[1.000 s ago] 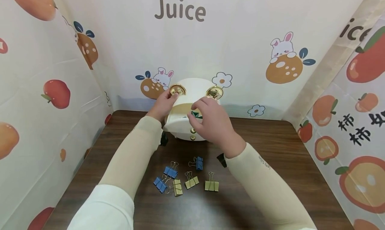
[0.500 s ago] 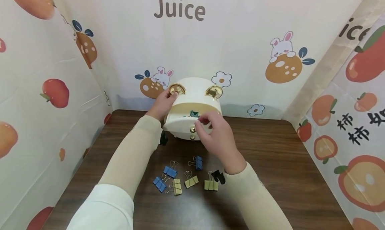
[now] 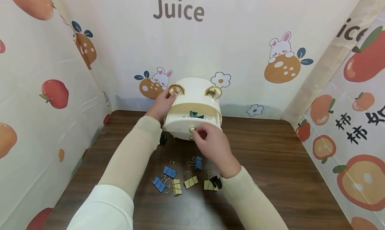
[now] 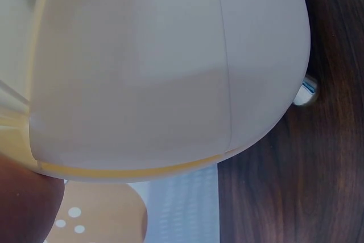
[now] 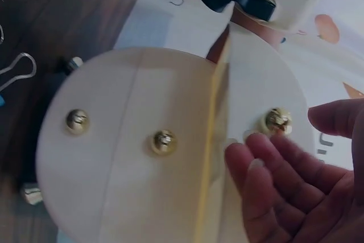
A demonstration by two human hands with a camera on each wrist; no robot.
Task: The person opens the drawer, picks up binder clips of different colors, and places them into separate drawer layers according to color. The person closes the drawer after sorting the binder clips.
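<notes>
Beyond clips (image 3: 190, 182), left fingers (image 3: 172, 97) grip the box (image 3: 197, 97); right fingers (image 5: 290, 169), parted, flank its knob (image 5: 277, 119).

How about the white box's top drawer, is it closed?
No, the drawer stands open, showing green clips inside.

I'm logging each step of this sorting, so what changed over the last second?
The right hand moved from over the open drawer down toward the person, near the gold knob, with no clear grip on it. The left hand stayed on the white box; the drawer and loose clips stayed put.
</notes>
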